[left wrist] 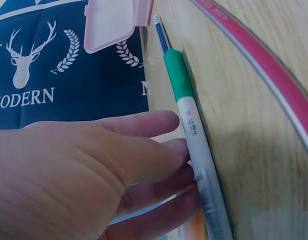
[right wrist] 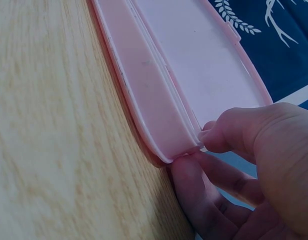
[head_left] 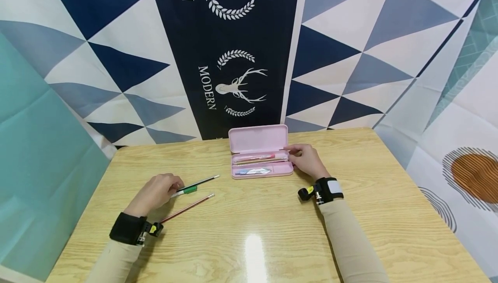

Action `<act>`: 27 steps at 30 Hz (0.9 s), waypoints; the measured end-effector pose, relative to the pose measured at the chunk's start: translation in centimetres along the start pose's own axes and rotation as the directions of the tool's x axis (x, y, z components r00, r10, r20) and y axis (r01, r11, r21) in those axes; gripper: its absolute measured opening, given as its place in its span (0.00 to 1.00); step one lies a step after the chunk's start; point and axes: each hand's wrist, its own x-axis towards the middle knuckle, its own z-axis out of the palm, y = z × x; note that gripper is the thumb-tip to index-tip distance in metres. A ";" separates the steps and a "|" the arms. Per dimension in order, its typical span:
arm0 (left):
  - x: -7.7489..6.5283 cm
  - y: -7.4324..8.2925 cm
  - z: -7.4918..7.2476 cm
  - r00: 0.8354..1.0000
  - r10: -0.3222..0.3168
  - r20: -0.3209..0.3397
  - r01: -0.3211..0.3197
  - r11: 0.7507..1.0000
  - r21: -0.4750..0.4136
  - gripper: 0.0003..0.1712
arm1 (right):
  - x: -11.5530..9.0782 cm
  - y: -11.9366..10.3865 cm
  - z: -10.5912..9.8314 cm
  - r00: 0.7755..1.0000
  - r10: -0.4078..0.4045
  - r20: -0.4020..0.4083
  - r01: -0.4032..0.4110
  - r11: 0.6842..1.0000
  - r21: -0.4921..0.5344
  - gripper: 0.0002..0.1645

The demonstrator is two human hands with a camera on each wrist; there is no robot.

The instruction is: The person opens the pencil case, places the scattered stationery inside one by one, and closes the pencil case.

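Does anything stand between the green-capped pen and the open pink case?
Partly: the dark pencil, lying beside the green-capped pen, pokes its pale end toward the pink case. Past that, nothing visible blocks the way; the lid stands open.

Right hand (right wrist: pixel 281 155) — on pink case (right wrist: pixel 149 90)

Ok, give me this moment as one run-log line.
left hand: at green-capped pen | right hand: pinches right end of pink case | case: open, stationery inside | red pencil: on table
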 end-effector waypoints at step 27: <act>0.2 0.7 0.9 0.998 -0.016 -0.053 0.019 0.998 0.059 0.13 | 0.2 0.2 0.0 1.000 -0.020 -0.016 0.020 1.000 -0.007 0.19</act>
